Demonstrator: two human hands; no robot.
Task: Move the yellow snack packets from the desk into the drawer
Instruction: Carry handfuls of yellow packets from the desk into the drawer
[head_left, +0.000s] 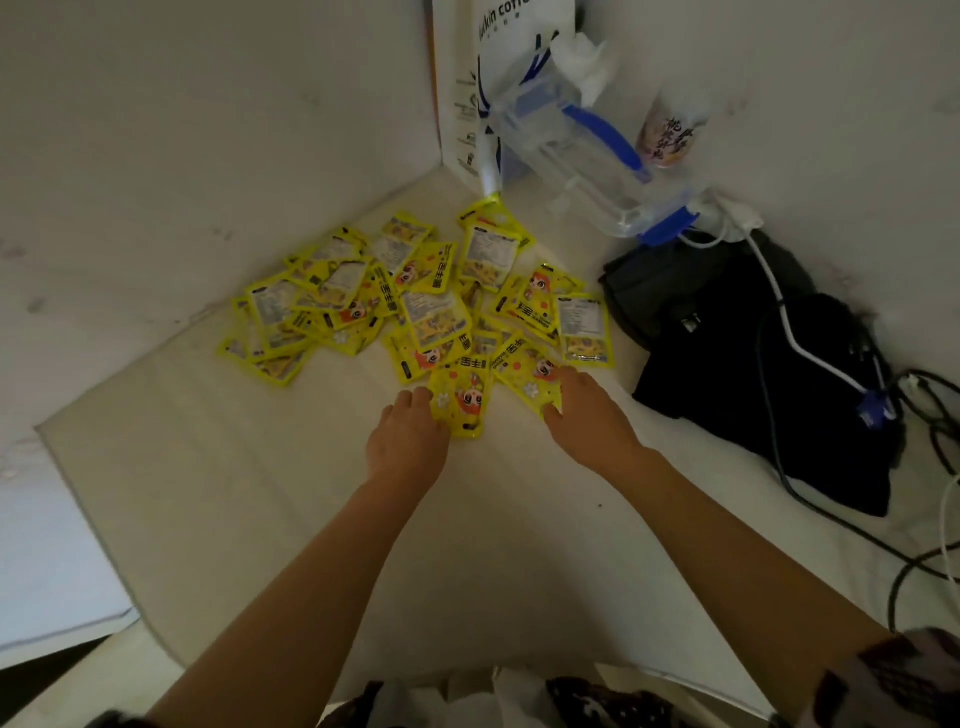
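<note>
Several yellow snack packets (415, 306) lie in a loose heap on the white desk (260, 493), toward its back corner. My left hand (408, 441) rests at the near edge of the heap, fingers curled against the closest packet (462, 397). My right hand (584, 410) lies palm down on the neighbouring packet (527, 376) at the heap's front right. Neither packet is lifted off the desk. No drawer is in view.
A black bag (727, 353) with white and black cables (810, 353) fills the right side. Behind the heap stand a clear plastic box with blue clips (582, 150), a white paper bag (467, 78) and a cup (672, 130). Walls close in on the left and back.
</note>
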